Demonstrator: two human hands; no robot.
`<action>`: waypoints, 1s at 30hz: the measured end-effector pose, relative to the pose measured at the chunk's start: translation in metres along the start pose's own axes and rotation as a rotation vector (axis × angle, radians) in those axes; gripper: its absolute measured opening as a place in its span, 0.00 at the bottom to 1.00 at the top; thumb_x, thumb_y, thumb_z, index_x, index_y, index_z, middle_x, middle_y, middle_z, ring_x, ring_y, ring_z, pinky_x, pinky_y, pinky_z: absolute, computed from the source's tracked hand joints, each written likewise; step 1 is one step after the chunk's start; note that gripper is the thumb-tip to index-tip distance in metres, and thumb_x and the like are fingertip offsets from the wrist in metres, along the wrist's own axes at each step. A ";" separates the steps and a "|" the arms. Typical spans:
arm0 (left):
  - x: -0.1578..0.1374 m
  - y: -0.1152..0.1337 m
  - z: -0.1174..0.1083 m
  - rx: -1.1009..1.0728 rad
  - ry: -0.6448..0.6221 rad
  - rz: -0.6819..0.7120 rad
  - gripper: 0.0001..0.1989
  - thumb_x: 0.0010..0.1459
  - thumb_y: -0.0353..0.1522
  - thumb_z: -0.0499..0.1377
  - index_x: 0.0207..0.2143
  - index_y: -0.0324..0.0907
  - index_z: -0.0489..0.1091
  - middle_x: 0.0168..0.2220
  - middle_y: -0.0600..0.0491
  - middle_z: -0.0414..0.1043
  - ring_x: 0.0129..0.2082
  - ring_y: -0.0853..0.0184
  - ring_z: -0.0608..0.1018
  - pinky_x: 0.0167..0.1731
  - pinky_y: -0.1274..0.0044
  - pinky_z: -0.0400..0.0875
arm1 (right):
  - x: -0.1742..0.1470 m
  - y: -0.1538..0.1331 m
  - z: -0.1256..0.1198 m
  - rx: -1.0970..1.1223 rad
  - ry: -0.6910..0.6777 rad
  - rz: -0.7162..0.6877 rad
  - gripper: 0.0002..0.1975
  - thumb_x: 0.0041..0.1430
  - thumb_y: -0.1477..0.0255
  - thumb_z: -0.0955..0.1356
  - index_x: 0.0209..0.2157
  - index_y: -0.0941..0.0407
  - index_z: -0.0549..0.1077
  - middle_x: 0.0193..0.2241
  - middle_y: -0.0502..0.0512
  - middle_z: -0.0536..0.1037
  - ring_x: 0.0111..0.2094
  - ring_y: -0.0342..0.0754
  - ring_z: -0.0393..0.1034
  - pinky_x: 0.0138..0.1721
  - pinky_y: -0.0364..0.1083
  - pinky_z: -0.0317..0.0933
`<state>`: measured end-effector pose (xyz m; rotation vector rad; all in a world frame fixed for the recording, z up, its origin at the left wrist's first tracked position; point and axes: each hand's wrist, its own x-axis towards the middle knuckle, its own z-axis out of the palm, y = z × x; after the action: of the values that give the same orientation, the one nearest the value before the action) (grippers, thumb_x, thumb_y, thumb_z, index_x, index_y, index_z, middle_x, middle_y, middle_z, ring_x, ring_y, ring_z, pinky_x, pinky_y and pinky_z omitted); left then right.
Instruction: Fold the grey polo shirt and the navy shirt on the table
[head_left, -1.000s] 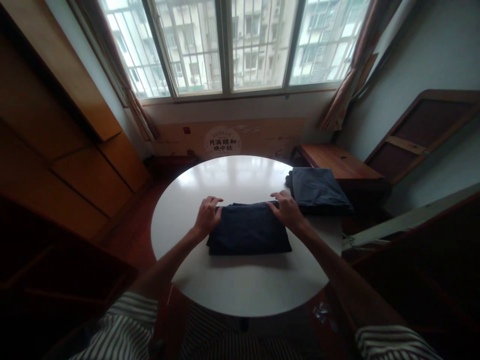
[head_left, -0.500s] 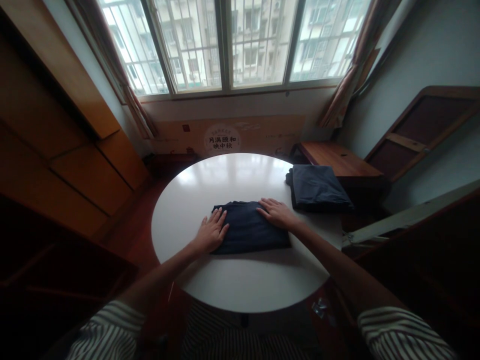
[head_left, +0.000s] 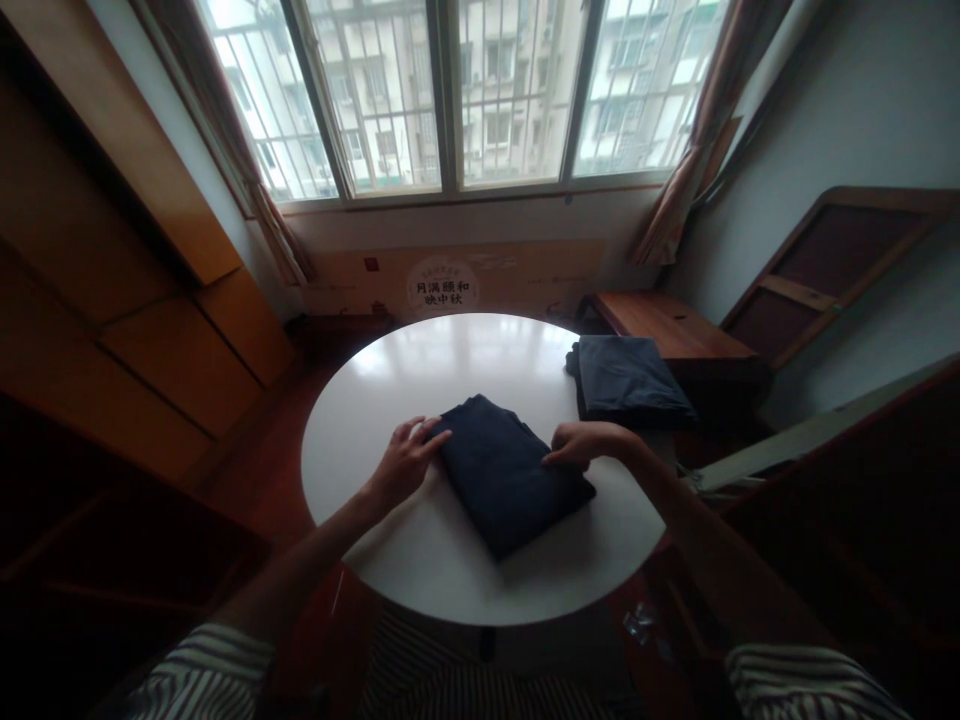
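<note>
A folded dark navy garment [head_left: 506, 475] lies turned at an angle on the round white table [head_left: 375, 400], one corner pointing toward me. My left hand [head_left: 405, 460] is at its left corner, with the fingers bent over the edge and holding it. On the opposite side, my right hand [head_left: 581, 443] has its fingers curled round the right edge of the cloth. The fingertips under that edge are hidden. Farther back on the right rests a stack of folded dark clothes [head_left: 630, 375], apart from both hands.
Behind the table's right side stands a low wooden table [head_left: 660, 325]. A wooden-framed panel [head_left: 825, 280] leans against the right wall. Wooden cabinets [head_left: 172, 350] line the left, and a barred window [head_left: 510, 100] is ahead.
Both hands lay flat on the garment before; now they grip its edges. The garment has turned clockwise, its near corner coming toward me. The view has shifted slightly.
</note>
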<state>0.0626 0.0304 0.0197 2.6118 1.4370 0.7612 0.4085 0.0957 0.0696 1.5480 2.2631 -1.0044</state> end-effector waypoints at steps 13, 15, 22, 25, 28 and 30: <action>0.032 0.032 0.026 -1.171 -0.120 -0.576 0.34 0.50 0.43 0.69 0.57 0.40 0.64 0.55 0.41 0.71 0.53 0.53 0.75 0.52 0.64 0.73 | 0.008 -0.039 0.038 1.087 0.252 -0.054 0.28 0.43 0.56 0.77 0.41 0.60 0.75 0.39 0.63 0.80 0.40 0.55 0.77 0.39 0.47 0.72; 0.032 0.039 0.031 -1.091 -0.058 -0.508 0.37 0.53 0.43 0.66 0.62 0.43 0.57 0.59 0.44 0.67 0.56 0.55 0.73 0.55 0.65 0.70 | 0.007 -0.041 0.040 1.172 0.170 -0.110 0.25 0.43 0.57 0.78 0.38 0.59 0.75 0.36 0.60 0.81 0.37 0.53 0.77 0.39 0.47 0.73; 0.041 0.055 0.034 -1.259 0.077 -0.390 0.45 0.55 0.38 0.65 0.67 0.51 0.42 0.62 0.47 0.62 0.59 0.56 0.68 0.57 0.65 0.68 | -0.010 -0.041 0.057 1.299 0.480 -0.308 0.36 0.43 0.62 0.78 0.55 0.50 0.67 0.45 0.54 0.79 0.43 0.54 0.75 0.44 0.51 0.72; 0.067 0.069 0.026 -1.462 0.070 -0.372 0.44 0.54 0.36 0.67 0.66 0.52 0.46 0.61 0.48 0.63 0.57 0.56 0.70 0.54 0.64 0.70 | -0.029 -0.032 0.036 1.364 0.628 -0.345 0.39 0.41 0.64 0.78 0.57 0.48 0.67 0.43 0.52 0.80 0.42 0.54 0.76 0.46 0.53 0.70; 0.107 0.087 0.026 -1.638 -0.109 -0.326 0.39 0.53 0.36 0.68 0.64 0.48 0.54 0.58 0.46 0.67 0.52 0.57 0.74 0.53 0.63 0.71 | -0.048 -0.009 -0.008 1.342 0.782 -0.332 0.36 0.40 0.66 0.78 0.54 0.49 0.69 0.42 0.51 0.80 0.41 0.55 0.76 0.46 0.54 0.69; 0.138 0.101 0.036 -1.673 -0.268 -0.311 0.37 0.51 0.35 0.70 0.61 0.43 0.60 0.53 0.44 0.71 0.48 0.57 0.77 0.52 0.64 0.72 | -0.056 0.015 -0.043 1.301 0.861 -0.253 0.30 0.39 0.68 0.79 0.48 0.52 0.74 0.38 0.53 0.81 0.37 0.55 0.76 0.43 0.54 0.71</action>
<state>0.2180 0.0912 0.0707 1.0860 0.5151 0.8802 0.4534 0.0853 0.1247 2.5365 2.3480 -2.6389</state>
